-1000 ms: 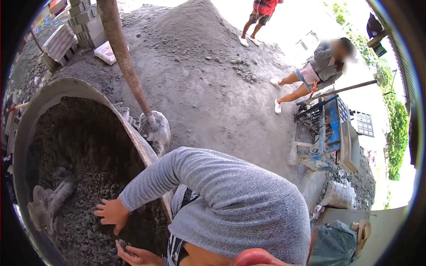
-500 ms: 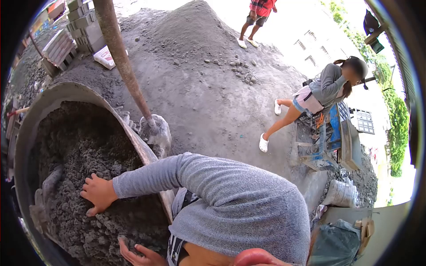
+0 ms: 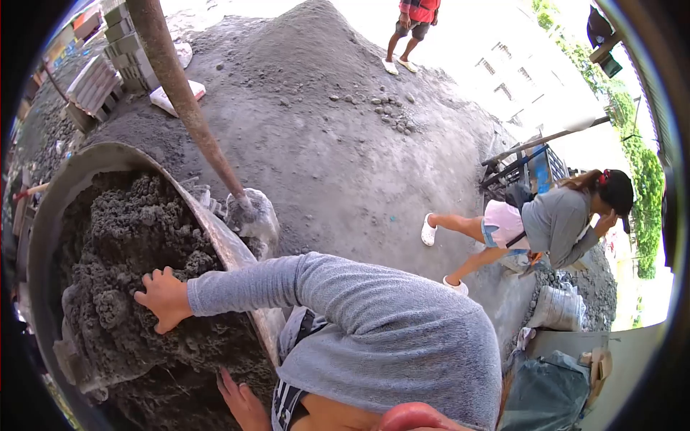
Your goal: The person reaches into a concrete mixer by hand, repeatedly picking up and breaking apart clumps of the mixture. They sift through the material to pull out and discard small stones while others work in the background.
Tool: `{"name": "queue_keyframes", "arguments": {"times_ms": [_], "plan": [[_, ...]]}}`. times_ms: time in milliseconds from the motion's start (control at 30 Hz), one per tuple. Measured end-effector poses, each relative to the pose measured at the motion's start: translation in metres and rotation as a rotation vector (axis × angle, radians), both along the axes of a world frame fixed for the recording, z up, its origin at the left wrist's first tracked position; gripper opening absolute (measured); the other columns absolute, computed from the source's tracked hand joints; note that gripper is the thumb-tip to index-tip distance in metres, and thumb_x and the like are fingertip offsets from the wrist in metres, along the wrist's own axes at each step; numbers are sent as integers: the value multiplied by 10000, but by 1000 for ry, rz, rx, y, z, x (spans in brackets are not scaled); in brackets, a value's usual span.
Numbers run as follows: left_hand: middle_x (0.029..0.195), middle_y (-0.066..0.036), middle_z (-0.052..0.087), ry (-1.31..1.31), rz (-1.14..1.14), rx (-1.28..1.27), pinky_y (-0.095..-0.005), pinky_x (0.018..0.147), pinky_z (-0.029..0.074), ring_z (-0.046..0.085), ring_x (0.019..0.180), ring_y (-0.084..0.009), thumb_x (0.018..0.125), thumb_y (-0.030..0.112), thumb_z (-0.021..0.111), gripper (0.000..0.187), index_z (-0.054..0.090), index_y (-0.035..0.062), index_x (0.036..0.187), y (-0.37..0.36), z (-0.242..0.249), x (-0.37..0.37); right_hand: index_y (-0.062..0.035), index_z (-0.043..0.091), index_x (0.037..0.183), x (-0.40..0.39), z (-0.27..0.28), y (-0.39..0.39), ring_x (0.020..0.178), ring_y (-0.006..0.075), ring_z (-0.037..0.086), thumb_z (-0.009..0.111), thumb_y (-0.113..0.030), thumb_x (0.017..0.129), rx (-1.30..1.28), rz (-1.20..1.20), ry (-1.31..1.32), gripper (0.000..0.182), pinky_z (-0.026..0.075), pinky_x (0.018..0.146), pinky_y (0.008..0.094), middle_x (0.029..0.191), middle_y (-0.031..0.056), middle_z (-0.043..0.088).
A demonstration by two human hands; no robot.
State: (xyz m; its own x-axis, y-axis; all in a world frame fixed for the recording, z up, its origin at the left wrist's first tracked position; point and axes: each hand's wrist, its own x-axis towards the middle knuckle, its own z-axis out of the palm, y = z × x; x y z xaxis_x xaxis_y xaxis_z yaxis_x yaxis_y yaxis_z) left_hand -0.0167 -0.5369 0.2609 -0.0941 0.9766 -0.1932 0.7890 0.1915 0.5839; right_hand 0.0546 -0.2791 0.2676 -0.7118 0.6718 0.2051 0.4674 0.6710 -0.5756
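Damp, crumbly grey mix [image 3: 118, 276] fills a large round metal drum [image 3: 154, 159] on the left of the head view. My right hand [image 3: 164, 300], its arm in a grey sleeve, lies on the mix with fingers spread. Lower down, near the drum's near rim, my left hand [image 3: 243, 401] reaches to the mix with fingers stretched out; part of it is cut off by the frame and my body. Neither hand visibly grips anything. A caked, blocky piece [image 3: 68, 359] shows at the drum's inner left side.
A rusty pole [image 3: 190, 115] rises from a mortar-crusted base [image 3: 253, 223] beside the drum. Behind stands a sand heap [image 3: 298, 50], with stacked blocks [image 3: 129, 43] at left. A co-worker [image 3: 553, 223] walks at right; another person [image 3: 413, 29] stands at the back.
The mix in the drum has shifted, with lumps now higher toward the far rim. My left hand has moved slightly right, my right hand barely. The walking co-worker has moved right and nearer.
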Motion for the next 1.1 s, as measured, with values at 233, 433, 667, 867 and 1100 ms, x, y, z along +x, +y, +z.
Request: {"name": "queue_keyframes", "arguments": {"times_ms": [233, 433, 667, 867, 1100], "plan": [[1352, -261, 409, 109, 94, -94, -434, 1014, 352, 409, 1243, -407, 896, 140, 424, 480, 421, 6, 1357, 2, 15, 11, -17, 598, 1047, -33, -67, 13, 802, 380, 632, 743, -175, 619, -131, 487, -496, 478, 494, 641, 468, 948, 211, 596], [1414, -227, 378, 192, 379, 52, -414, 1040, 342, 391, 1277, -393, 885, 113, 461, 482, 434, 46, 1361, -37, 50, -5, -39, 633, 1010, -42, -55, -17, 868, 405, 627, 608, -79, 717, -95, 536, 36, 297, 510, 754, 453, 949, 212, 642], [1403, -185, 412, 372, 752, 166, -421, 1006, 380, 447, 1241, -373, 856, 84, 498, 476, 477, 95, 1331, -80, 73, -23, -70, 636, 1128, -68, 38, -21, 859, 204, 669, 672, -203, 874, 228, 461, 724, 289, 542, 739, 338, 1041, 104, 669], [1373, -181, 443, 319, 891, 187, -413, 975, 414, 480, 1204, -378, 850, 86, 517, 456, 498, 89, 1305, -90, 67, -9, -91, 676, 1089, -83, 44, -5, 578, 48, 589, 675, -195, 867, 87, 540, 525, 245, 456, 513, 208, 836, 38, 699], [1321, -216, 476, 213, 939, 88, -413, 965, 437, 511, 1154, -379, 828, 121, 560, 431, 519, 29, 1247, -108, -28, -10, 3, 661, 1033, -74, -54, -16, 1039, 341, 596, 722, -246, 767, 75, 1239, -690, 369, 471, 871, 410, 1113, 213, 622]]}}
